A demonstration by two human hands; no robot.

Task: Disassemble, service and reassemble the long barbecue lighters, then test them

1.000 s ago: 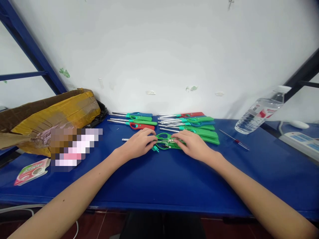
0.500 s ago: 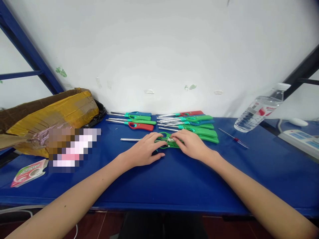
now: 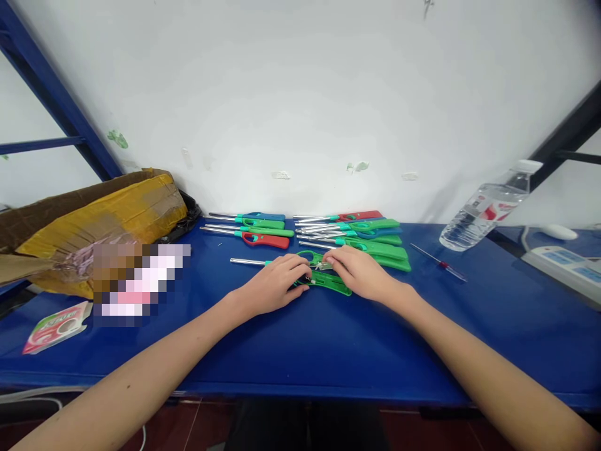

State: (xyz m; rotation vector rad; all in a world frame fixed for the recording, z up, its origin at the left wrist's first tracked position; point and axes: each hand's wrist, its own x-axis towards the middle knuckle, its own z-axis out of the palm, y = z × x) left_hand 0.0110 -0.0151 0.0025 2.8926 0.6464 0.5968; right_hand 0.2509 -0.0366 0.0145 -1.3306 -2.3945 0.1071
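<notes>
Right hand (image 3: 361, 270) at split green lighter (image 3: 332, 283)

We have a blue table (image 3: 300, 351) with a bottle (image 3: 486, 210) on it. Left of the bottle we find a screwdriver (image 3: 444, 265), a lighter pile (image 3: 387, 252), an opened lighter (image 3: 334, 284) and more lighters (image 3: 267, 240); farthest left, a box (image 3: 113, 207) and card (image 3: 57, 327). To its right sits a power strip (image 3: 566, 269).

Lighting: bright, diffuse across the wall (image 3: 300, 94) before you. Shadows: faint, left of your bottle (image 3: 483, 210); deeper on the floor (image 3: 211, 421) below your worktop (image 3: 375, 351). Defects: edge stretch, dark upper-right corner, pixelated patch (image 3: 145, 282) at left, soft detail around your fingers (image 3: 293, 274).
</notes>
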